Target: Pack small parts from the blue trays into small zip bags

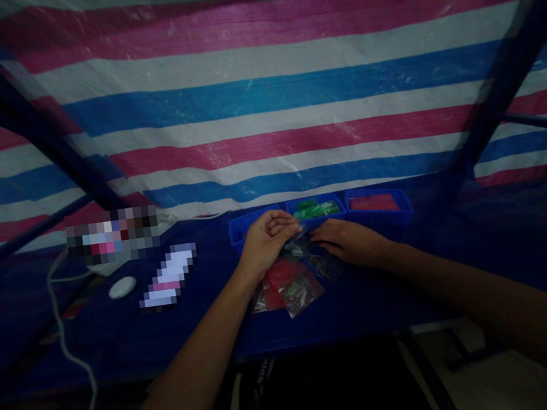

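Observation:
My left hand (270,237) is closed, with thumb and fingertips pinched at the upper edge of a small clear plastic bag (297,247). Facing it, my right hand (346,241) has its fingers curled together at the bag's right side; its fingertips are dim. Small shiny pieces, too small to name, show through the plastic around (319,263) the bag. Below my left hand lie filled clear bags (298,294) with red and metallic contents, overlapping each other. Just beyond my hands stand a blue tray of green pieces (315,209) and a blue tray of red pieces (373,203).
Another blue tray (239,231) is partly hidden behind my left hand. On the left of the blue table (208,321) lie a phone (169,278), a white oval object (122,287) and a white cable (71,349). Striped sheeting (259,92) hangs behind, between blue metal posts.

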Action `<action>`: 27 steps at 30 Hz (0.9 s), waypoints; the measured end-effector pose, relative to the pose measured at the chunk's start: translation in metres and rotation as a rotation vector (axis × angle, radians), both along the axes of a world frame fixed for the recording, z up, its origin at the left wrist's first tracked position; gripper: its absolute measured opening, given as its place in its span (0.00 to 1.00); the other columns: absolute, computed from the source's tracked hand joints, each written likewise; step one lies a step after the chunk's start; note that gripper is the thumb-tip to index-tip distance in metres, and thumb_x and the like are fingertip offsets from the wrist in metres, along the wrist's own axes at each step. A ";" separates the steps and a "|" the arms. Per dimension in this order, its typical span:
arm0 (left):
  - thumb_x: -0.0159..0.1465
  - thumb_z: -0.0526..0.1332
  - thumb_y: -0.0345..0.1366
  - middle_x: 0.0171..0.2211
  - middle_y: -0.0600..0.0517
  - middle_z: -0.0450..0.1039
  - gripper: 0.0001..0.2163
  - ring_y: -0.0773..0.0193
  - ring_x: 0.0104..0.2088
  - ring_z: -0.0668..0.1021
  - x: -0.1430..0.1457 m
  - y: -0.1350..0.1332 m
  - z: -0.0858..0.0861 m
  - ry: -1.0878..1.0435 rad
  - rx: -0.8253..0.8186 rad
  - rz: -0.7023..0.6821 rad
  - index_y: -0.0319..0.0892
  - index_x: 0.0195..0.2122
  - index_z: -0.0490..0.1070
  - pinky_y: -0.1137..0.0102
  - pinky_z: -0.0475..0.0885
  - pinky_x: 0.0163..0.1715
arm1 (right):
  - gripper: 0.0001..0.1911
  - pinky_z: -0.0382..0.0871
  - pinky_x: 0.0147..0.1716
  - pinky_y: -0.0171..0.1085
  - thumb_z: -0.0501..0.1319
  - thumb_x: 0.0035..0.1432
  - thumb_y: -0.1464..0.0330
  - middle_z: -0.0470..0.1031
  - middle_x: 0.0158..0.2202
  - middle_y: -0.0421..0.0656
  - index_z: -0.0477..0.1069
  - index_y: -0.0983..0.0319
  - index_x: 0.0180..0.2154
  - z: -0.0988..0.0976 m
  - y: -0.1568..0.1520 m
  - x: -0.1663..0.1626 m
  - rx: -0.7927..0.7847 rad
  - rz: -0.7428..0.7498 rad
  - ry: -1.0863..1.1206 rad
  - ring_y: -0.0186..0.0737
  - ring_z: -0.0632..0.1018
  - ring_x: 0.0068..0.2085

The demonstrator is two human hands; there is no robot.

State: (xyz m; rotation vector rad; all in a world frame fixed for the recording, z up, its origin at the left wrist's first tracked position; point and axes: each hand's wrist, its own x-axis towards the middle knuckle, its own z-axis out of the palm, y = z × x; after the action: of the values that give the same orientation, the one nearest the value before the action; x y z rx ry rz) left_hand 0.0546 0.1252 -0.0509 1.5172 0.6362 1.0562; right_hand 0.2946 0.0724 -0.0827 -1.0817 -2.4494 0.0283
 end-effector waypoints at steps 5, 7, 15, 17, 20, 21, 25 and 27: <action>0.60 0.72 0.40 0.44 0.44 0.82 0.14 0.57 0.45 0.84 0.001 -0.002 0.000 0.036 0.001 -0.036 0.40 0.41 0.72 0.62 0.77 0.50 | 0.17 0.71 0.59 0.49 0.58 0.66 0.74 0.79 0.54 0.48 0.76 0.60 0.54 0.004 -0.002 0.001 -0.020 0.006 -0.029 0.48 0.77 0.56; 0.62 0.71 0.41 0.44 0.44 0.82 0.13 0.57 0.45 0.85 0.002 -0.004 0.001 0.010 -0.009 -0.057 0.40 0.39 0.71 0.61 0.77 0.51 | 0.16 0.72 0.57 0.48 0.58 0.66 0.74 0.80 0.53 0.48 0.77 0.61 0.52 0.006 -0.002 0.000 -0.021 0.003 -0.029 0.48 0.77 0.55; 0.60 0.73 0.41 0.46 0.45 0.83 0.24 0.56 0.47 0.84 -0.002 -0.006 0.005 0.148 0.022 -0.010 0.43 0.57 0.72 0.60 0.77 0.50 | 0.15 0.72 0.56 0.48 0.62 0.66 0.70 0.80 0.50 0.48 0.76 0.60 0.53 0.006 -0.003 0.006 -0.011 -0.119 0.022 0.48 0.77 0.54; 0.60 0.73 0.40 0.45 0.45 0.84 0.25 0.56 0.47 0.84 -0.003 -0.005 0.005 0.141 0.029 -0.002 0.43 0.57 0.73 0.60 0.76 0.51 | 0.16 0.72 0.57 0.50 0.63 0.65 0.68 0.79 0.51 0.49 0.74 0.60 0.54 0.004 -0.004 0.008 0.000 -0.165 0.027 0.50 0.77 0.55; 0.59 0.74 0.40 0.44 0.46 0.84 0.24 0.56 0.46 0.84 -0.003 -0.005 0.006 0.130 0.037 0.011 0.43 0.55 0.73 0.59 0.76 0.52 | 0.17 0.72 0.57 0.51 0.64 0.65 0.66 0.79 0.52 0.49 0.74 0.60 0.55 0.002 -0.005 0.007 0.006 -0.194 0.028 0.51 0.77 0.55; 0.59 0.74 0.40 0.44 0.46 0.84 0.24 0.56 0.46 0.84 -0.002 -0.005 0.006 0.126 0.040 0.015 0.43 0.55 0.73 0.59 0.76 0.52 | 0.17 0.72 0.58 0.51 0.63 0.65 0.66 0.79 0.52 0.49 0.73 0.60 0.55 0.002 -0.006 0.006 0.007 -0.196 0.027 0.51 0.77 0.55; 0.58 0.74 0.39 0.44 0.46 0.84 0.22 0.57 0.46 0.84 -0.001 -0.004 0.006 0.099 0.050 0.041 0.44 0.53 0.74 0.59 0.75 0.53 | 0.17 0.72 0.57 0.51 0.62 0.67 0.65 0.78 0.52 0.50 0.73 0.61 0.55 0.001 -0.009 0.001 0.013 -0.198 0.012 0.52 0.76 0.55; 0.58 0.74 0.39 0.44 0.46 0.84 0.22 0.57 0.46 0.84 -0.001 -0.003 0.005 0.094 0.053 0.051 0.44 0.53 0.74 0.59 0.75 0.53 | 0.17 0.71 0.58 0.52 0.62 0.67 0.65 0.78 0.52 0.50 0.72 0.61 0.55 0.000 -0.009 -0.001 0.013 -0.195 0.014 0.52 0.76 0.55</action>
State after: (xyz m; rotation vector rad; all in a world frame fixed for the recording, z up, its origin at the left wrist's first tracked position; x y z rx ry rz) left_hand 0.0533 0.1219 -0.0457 1.6109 0.7205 1.0524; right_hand 0.2938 0.0638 -0.0824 -1.3051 -2.3175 -0.0420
